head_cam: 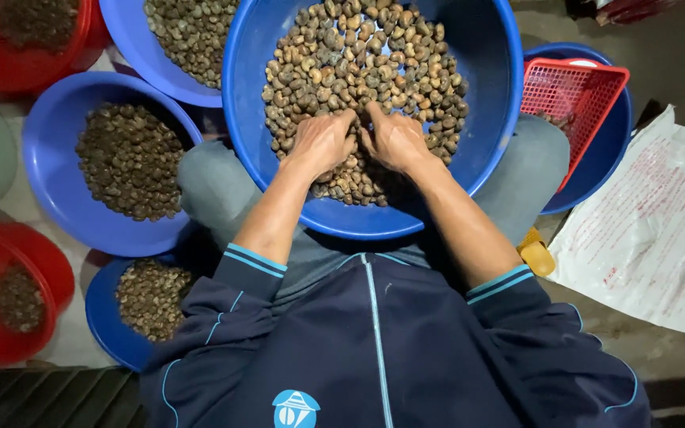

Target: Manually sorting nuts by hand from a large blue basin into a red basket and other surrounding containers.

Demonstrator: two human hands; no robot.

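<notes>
We had both hands down in the big blue basin [485,95] resting on our lap. Our left hand [323,143] and right hand [394,141] lay side by side, nearly touching, fingers curled into the heap of brown nuts [366,71]; whether they gripped any, we could not tell. A red mesh basket [572,91] sat in another blue basin at the right.

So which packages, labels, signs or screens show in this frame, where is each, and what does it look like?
White sack: flat on the floor at right, beside the blue basins; crumpled, pale, with faint red print.
Emblem: on the dark jacket's chest, bottom centre; round, light blue with a white figure.
Dark red packaging: top right corner, mostly cut off; kind unclear.
No screens or signs.
</notes>
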